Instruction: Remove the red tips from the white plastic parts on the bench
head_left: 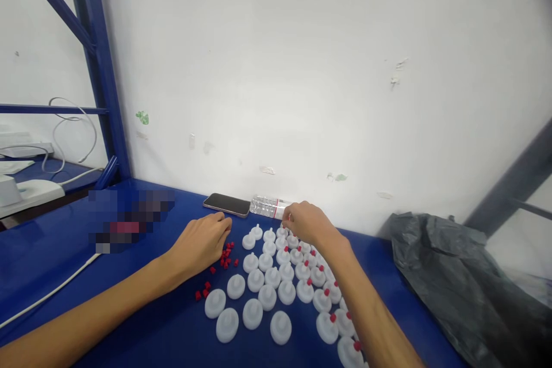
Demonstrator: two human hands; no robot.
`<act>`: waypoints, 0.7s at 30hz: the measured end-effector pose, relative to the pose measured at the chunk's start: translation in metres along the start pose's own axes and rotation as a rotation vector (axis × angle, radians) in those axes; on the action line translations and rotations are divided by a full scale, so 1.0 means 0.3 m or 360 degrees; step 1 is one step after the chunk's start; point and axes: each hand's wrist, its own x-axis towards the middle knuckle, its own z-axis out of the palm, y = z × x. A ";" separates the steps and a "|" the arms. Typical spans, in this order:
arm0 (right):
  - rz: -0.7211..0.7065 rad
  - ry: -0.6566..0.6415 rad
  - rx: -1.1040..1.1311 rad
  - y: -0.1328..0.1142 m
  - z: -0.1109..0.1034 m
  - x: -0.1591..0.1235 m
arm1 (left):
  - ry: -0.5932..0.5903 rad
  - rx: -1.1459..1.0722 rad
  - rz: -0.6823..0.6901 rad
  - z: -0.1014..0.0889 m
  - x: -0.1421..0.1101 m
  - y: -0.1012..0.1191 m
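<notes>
My left hand (204, 243) rests low over the table, its fingers curled and pressed together beside a loose cluster of small red caps (225, 260). What its fingertips hold, if anything, is hidden. My right hand (308, 223) pinches at the far end of the rows of white round lids with spouts (272, 277). A bit of red shows at its fingertips, just above the spout of one white lid (282, 232). Toward the right, many white lids carry a red cap on the spout, such as this capped lid (327, 328). Those in the middle and left have bare spouts.
A phone (226, 204) and a clear plastic bottle (263, 206) lie along the wall behind the lids. A dark grey plastic bag (448, 276) covers the table's right side. On the left are a white cable (52, 294) and a blue metal frame (101, 69).
</notes>
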 end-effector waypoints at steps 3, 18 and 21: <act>0.0047 0.0030 -0.0056 -0.003 0.025 0.005 | -0.0010 0.0022 0.0011 -0.002 -0.004 0.003; -0.0234 0.0241 0.0532 -0.057 -0.065 -0.051 | 0.0230 -0.0082 -0.0022 -0.031 -0.014 0.029; -0.0379 0.0185 0.0654 -0.115 -0.072 -0.067 | 0.0294 -0.0218 0.0087 -0.041 -0.025 0.044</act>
